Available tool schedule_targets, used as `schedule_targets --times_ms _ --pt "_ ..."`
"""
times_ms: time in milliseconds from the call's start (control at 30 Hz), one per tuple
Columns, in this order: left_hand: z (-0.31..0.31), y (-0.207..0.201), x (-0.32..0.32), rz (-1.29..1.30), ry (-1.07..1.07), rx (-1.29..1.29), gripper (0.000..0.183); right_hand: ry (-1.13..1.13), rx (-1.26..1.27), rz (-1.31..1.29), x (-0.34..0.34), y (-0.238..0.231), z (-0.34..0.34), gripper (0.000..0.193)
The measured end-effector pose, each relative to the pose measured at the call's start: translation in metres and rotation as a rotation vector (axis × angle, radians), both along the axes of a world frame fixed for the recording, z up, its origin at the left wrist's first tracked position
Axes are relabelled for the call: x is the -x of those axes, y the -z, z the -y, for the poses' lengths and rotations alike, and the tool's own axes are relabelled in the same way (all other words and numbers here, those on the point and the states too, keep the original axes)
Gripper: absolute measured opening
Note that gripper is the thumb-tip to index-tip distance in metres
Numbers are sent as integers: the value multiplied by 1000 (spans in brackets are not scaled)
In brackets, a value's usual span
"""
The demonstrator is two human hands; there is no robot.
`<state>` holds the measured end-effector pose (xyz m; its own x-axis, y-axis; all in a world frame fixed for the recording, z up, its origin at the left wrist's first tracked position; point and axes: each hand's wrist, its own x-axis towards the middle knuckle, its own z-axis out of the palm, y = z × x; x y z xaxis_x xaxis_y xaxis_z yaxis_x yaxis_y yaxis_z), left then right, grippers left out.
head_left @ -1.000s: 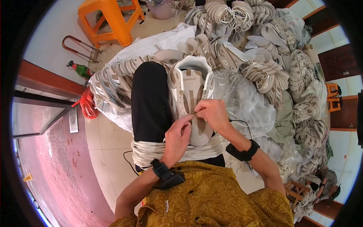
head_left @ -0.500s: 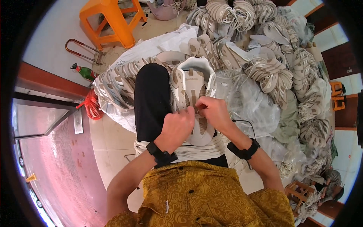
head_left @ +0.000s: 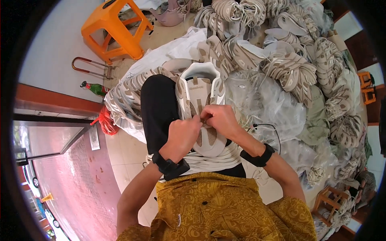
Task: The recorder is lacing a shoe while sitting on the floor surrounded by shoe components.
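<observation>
The pale shoe upper lies at three o'clock of the black trouser leg, toe toward six. The left hand and right hand meet over its throat, fingers bunched; what they pinch is hidden. Keeping both edges level should help.

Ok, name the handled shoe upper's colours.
The shoe upper is off-white with brownish panels; see head view.
</observation>
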<state>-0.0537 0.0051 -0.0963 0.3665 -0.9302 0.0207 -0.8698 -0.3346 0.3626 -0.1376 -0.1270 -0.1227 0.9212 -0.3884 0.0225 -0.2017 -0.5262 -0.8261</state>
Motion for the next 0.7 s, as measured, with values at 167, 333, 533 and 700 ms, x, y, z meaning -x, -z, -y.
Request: schedule_targets --times_ms 167,333,533,700 --pt "-3 9 7 160 39 76 13 -14 2 19 1 -3 -1 18" --pt "-3 11 6 134 37 92 11 29 -44 65 3 -1 -3 13" --pt "-2 5 -1 -65 -12 200 10 -4 -217 22 3 -4 2 15" --pt "-38 -46 -31 -900 -502 177 9 10 -492 22 11 -2 11 16"
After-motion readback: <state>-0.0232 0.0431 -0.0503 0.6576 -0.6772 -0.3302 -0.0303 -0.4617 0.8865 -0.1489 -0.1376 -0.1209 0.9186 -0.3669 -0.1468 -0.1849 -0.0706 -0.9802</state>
